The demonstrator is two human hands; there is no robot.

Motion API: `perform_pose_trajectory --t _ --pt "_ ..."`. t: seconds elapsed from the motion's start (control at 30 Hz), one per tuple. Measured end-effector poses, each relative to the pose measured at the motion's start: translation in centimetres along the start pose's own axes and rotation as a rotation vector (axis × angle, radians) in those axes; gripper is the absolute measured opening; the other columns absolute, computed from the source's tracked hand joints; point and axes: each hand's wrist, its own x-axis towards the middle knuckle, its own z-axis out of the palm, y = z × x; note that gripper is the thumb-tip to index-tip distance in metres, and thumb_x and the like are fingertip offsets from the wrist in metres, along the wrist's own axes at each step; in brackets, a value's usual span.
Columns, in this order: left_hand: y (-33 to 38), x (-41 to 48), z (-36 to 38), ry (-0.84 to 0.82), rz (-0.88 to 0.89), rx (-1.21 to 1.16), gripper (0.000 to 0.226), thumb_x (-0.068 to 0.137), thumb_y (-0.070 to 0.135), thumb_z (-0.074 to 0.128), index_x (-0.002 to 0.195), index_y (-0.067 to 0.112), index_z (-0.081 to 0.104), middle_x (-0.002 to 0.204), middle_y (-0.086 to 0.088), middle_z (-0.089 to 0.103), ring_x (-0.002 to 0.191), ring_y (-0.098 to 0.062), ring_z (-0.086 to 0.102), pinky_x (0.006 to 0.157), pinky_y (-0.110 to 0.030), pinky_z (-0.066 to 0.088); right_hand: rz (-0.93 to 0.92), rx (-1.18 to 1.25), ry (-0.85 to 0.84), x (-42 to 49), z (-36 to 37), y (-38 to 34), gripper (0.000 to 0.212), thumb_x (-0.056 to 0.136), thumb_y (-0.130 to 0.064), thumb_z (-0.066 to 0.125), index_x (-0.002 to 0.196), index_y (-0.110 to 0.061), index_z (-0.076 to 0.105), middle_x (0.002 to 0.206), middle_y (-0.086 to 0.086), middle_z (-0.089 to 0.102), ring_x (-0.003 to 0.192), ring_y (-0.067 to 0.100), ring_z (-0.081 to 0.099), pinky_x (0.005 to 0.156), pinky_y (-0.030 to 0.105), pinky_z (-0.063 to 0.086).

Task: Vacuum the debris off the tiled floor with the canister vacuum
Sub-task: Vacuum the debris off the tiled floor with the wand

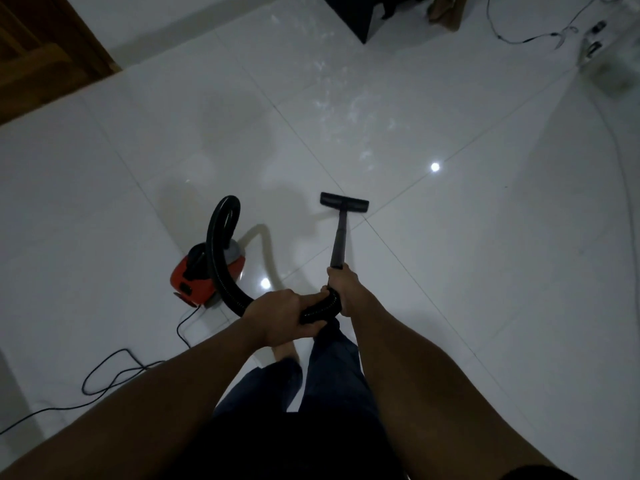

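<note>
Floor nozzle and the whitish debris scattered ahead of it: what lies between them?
Head view: only bare glossy tile, crossed by a grout line, separates the floor nozzle from the nearest whitish debris.

This looks like a dimly lit room in a home. The floor (485,271) is laid with large glossy white tiles and thin grout lines, and it shows 2 bright light reflections (435,167). A brown wooden door (41,46) stands at the floor's far left corner. A dark piece of furniture (353,12) sits at its far edge. A small red household canister vacuum (197,275) rests on the tiles, its power cord (114,368) looping loose toward the near left edge. More thin cables (519,39) lie in the far right corner. A bare foot (285,351) stands on the tiles.
</note>
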Motion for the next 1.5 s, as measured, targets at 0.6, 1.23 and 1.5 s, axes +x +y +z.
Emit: perform_pose_trajectory --t 0.6,1.23,1.5 --pt "2.1 12.4 1.8 -0.175 -0.099 0.064 0.073 0.095 0.061 0.046 0.157 0.034 0.016 0.099 -0.007 0.069 0.079 -0.021 0.066 0.072 -0.035 0.055 0.007 0.223 -0.103 2.9 -8.7 -4.8 0.041 0.108 -0.025 0.040 0.149 -0.026 0.037 0.076 0.005 0.054 0.054 0.014 0.054 0.044 0.023 0.048" --pt "7.3 25.5 -3.7 -0.145 -0.234 -0.253 0.064 0.096 0.057 0.050 0.152 0.032 0.031 0.094 -0.006 0.069 0.079 -0.019 0.066 0.078 -0.041 0.057 -0.144 -0.121 -0.216 11.1 -17.5 -15.6 0.062 0.103 -0.031 0.047 0.159 -0.038 0.021 0.088 0.010 0.061 0.065 0.022 0.061 0.061 0.034 0.056" --pt "5.1 27.4 -7.6 -0.157 -0.329 -0.152 0.068 0.095 0.062 0.045 0.155 0.037 0.024 0.112 -0.014 0.063 0.103 -0.031 0.062 0.100 -0.051 0.046 -0.135 -0.091 -0.221 13.0 -15.5 -20.7 0.057 0.103 -0.032 0.047 0.157 -0.034 0.027 0.089 0.010 0.061 0.067 0.023 0.061 0.075 0.044 0.062"
